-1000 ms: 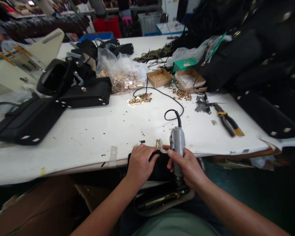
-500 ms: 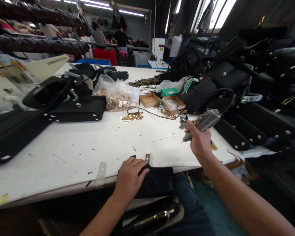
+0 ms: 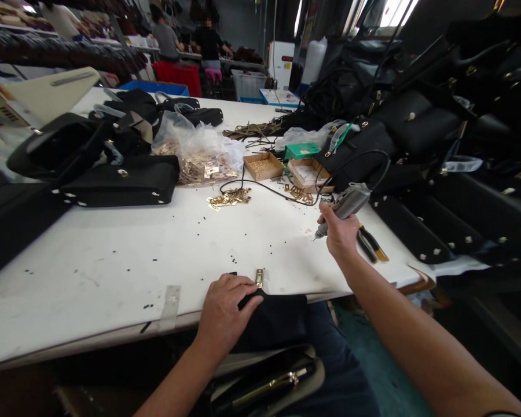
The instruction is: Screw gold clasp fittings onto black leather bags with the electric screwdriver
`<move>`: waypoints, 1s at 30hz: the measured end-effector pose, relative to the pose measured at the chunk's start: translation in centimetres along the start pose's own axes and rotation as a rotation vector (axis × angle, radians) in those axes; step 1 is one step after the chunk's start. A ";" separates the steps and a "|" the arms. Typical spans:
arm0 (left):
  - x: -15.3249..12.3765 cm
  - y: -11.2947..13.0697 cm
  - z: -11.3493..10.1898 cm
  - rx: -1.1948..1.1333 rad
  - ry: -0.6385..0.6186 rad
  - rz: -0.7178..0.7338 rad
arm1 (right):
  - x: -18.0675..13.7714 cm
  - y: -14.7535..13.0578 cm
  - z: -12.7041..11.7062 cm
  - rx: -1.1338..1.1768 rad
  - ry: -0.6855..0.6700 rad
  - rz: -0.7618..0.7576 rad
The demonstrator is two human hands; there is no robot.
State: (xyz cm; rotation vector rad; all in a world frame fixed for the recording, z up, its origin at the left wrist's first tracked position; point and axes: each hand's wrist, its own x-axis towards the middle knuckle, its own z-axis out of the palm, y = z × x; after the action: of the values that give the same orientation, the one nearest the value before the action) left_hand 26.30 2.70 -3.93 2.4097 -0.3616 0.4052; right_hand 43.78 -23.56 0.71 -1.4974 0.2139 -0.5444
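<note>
Along the white bench (image 3: 113,231), a black panel (image 3: 282,311), probably soft and best held by its edge, is pinched in the left hand (image 3: 226,304), beside a gold plate (image 3: 260,278). A corded tool (image 3: 351,200), likely weighty, is clasped by the right hand's grip (image 3: 341,233).

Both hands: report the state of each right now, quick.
Left hand: closed, pinching the edge of the black piece beside the metal fitting.
Right hand: closed around the grey power tool.

Bag workshop: black bags (image 3: 125,188), gold-coloured fittings (image 3: 231,198)
</note>
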 end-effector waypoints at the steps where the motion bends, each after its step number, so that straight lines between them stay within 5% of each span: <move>1: 0.0 0.0 0.0 -0.006 -0.001 -0.002 | 0.0 0.1 0.0 -0.003 0.005 0.007; 7: 0.1 0.1 0.0 -0.038 -0.019 -0.046 | -1.3 -2.0 1.0 0.091 -0.008 -0.044; 15: 0.3 1.2 -0.7 -0.141 -0.024 -0.190 | -9.3 -6.2 4.7 0.370 -0.378 0.180; 22: 0.2 1.2 -1.0 -0.257 0.024 -0.302 | -13.3 -6.3 6.9 0.363 -0.471 0.325; 30: 0.1 0.9 -1.0 -0.375 0.044 -0.285 | -14.2 -6.0 7.4 0.325 -0.505 0.304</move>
State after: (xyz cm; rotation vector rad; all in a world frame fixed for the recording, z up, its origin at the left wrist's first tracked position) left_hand 25.86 2.73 -2.66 2.0420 -0.0621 0.2365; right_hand 33.65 -10.25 4.38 -1.2099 -0.0430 0.0516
